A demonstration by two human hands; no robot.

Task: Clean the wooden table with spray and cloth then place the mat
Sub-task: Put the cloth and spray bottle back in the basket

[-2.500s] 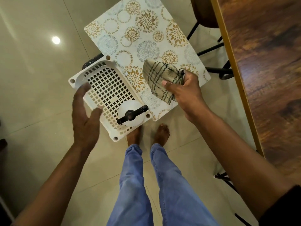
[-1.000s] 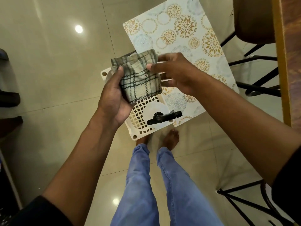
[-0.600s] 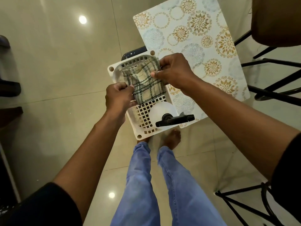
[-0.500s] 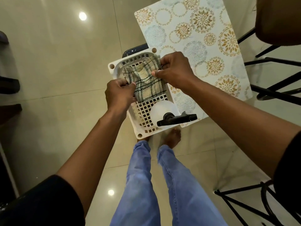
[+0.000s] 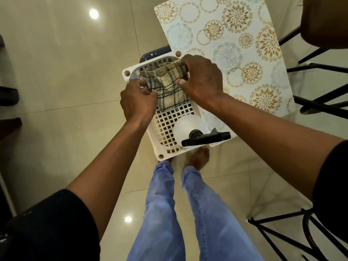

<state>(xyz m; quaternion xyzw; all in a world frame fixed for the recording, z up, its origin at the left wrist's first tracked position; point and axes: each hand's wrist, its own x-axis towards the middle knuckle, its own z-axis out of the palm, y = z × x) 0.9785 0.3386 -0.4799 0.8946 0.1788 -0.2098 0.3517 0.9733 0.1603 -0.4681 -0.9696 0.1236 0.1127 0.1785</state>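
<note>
A folded checked cloth (image 5: 167, 85) lies in the far half of a white lattice basket (image 5: 170, 121) on the floor. My left hand (image 5: 138, 100) grips the cloth's left edge and my right hand (image 5: 202, 80) pinches its right edge. A white spray bottle (image 5: 190, 127) with a black trigger head stands in the basket's near end. The floral mat (image 5: 226, 46) lies flat on the floor to the right of the basket, partly under it. The wooden table is out of view.
Black metal chair legs (image 5: 320, 102) stand at the right and lower right. A brown chair seat (image 5: 325, 21) fills the top right corner. My bare feet (image 5: 198, 157) stand just in front of the basket on glossy tiles. A dark blue object (image 5: 154, 53) peeks out behind the basket.
My right hand carried the cloth over the basket, my left hand joined it, and both lowered the cloth into the basket's far half. The view shifted left, so the wooden table left the frame.
</note>
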